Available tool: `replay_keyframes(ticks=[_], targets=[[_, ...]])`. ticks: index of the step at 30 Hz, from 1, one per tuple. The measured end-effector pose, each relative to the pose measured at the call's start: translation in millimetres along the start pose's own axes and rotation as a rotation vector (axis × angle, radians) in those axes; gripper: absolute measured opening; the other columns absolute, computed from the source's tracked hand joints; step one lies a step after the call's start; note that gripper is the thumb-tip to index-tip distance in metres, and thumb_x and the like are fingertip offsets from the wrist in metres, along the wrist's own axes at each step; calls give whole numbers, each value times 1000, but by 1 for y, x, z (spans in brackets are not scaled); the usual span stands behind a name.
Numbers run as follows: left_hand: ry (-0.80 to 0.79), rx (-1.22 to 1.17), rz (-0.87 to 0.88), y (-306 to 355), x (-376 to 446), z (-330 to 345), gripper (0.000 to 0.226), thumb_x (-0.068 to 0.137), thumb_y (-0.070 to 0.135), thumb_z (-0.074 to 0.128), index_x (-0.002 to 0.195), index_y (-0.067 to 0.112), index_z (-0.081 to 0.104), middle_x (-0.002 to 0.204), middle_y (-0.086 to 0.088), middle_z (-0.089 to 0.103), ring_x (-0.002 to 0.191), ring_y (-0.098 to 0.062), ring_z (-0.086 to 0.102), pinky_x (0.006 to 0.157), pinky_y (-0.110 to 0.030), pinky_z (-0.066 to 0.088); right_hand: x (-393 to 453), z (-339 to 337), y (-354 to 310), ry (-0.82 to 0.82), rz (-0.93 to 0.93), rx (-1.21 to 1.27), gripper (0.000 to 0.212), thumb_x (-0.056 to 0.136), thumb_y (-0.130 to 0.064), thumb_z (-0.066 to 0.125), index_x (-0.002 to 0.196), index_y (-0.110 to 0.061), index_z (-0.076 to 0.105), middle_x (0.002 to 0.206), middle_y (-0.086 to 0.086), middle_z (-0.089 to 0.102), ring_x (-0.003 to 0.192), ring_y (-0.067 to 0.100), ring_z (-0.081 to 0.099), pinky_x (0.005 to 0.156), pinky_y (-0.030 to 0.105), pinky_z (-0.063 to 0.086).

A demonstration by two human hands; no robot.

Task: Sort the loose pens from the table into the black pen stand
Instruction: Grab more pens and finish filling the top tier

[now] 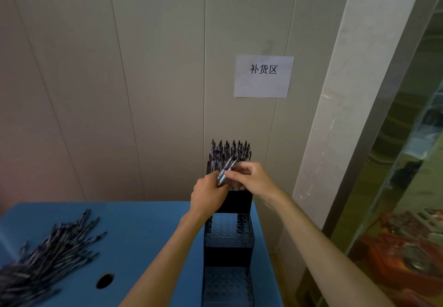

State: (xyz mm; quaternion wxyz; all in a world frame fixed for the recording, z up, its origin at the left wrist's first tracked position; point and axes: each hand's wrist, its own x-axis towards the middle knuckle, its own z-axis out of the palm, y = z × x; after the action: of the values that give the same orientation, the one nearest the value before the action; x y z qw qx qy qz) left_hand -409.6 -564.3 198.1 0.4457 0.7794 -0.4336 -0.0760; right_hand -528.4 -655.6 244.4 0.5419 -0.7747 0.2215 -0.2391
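A small bunch of pens (pixel 224 172) is gripped in the left hand (pixel 209 195) above the black pen stand (pixel 229 237)'s top tier, one being pinched out by the right hand (pixel 249 178) fingers, seemingly for lowering into a free hole, while the loose pile (pixel 45 256) is left on the blue worktop (pixel 148 239).

My table (pixel 148 230) is smooth blue plastic with a dull sheen. The pen stand (pixel 229 254) is matt black plastic; its tiers are clear, glossy perforated plastic. The pens I hold (pixel 224 171) have clear, shiny plastic barrels, as do the loose pens (pixel 48 254). The wall panels (pixel 143 79) look smooth and matt. The notice (pixel 263 76) is plain matt paper.
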Motion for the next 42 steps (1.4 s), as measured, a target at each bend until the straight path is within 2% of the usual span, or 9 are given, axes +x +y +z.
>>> replay_keyframes(ticks=[4,7,10,13,21,30,33,39,42], targets=[[0,23,-40,-6,1,-2,7,85,22,58,83,15,57,64,-1,56,53,-17,47,50,-29,37,6,-9,-2,178,47,189,15,97,-17,62,105,-4,64,92,9,75,78,22,75,72,31,60],[6,1,-49,-12,1,-6,16,86,20,56,77,9,49,61,-1,47,53,-18,38,53,-32,31,12,-24,-5,317,16,227,14,96,-13,62,105,-2,61,93,15,74,78,26,75,68,31,63],[24,-26,-47,-14,1,-10,23,85,17,56,70,16,38,60,-1,40,55,-18,32,55,-33,28,16,-38,-5,457,-104,71,10,94,-15,66,98,-7,62,89,12,73,71,22,74,65,33,63],[33,-24,-42,-16,-1,-14,25,86,16,56,69,17,38,59,0,41,54,-16,33,54,-32,28,22,-47,-2,566,-220,-199,11,92,-21,68,87,-13,61,77,2,71,63,9,72,59,32,61],[52,-32,-42,-15,0,-19,27,87,17,57,68,19,38,58,2,41,53,-16,34,54,-31,29,27,-44,5,535,-303,-416,15,91,-22,70,82,-22,57,72,-5,68,66,11,71,61,34,61],[30,-34,-36,-14,-4,-21,25,87,16,56,69,18,39,59,0,43,54,-16,35,54,-33,32,26,-37,16,397,-224,-537,12,91,-21,69,88,-11,62,76,3,71,69,13,71,66,32,61],[28,-36,-42,-15,-6,-21,27,87,14,56,69,18,37,59,0,40,54,-17,32,55,-33,29,22,-32,22,327,-159,-596,11,91,-19,69,89,-11,64,78,4,72,69,12,70,69,28,60],[28,-30,-52,-17,-10,-23,29,88,14,57,69,18,36,59,1,39,54,-16,31,55,-31,28,23,-29,25,356,-109,-642,14,88,-20,74,89,-7,69,80,2,70,68,8,64,63,12,45],[25,-33,-59,-19,-11,-24,28,87,14,57,69,18,37,59,0,40,54,-16,32,55,-31,29,21,-27,30,401,-31,-680,12,86,-20,77,85,-10,71,78,0,71,69,12,67,72,23,55]])
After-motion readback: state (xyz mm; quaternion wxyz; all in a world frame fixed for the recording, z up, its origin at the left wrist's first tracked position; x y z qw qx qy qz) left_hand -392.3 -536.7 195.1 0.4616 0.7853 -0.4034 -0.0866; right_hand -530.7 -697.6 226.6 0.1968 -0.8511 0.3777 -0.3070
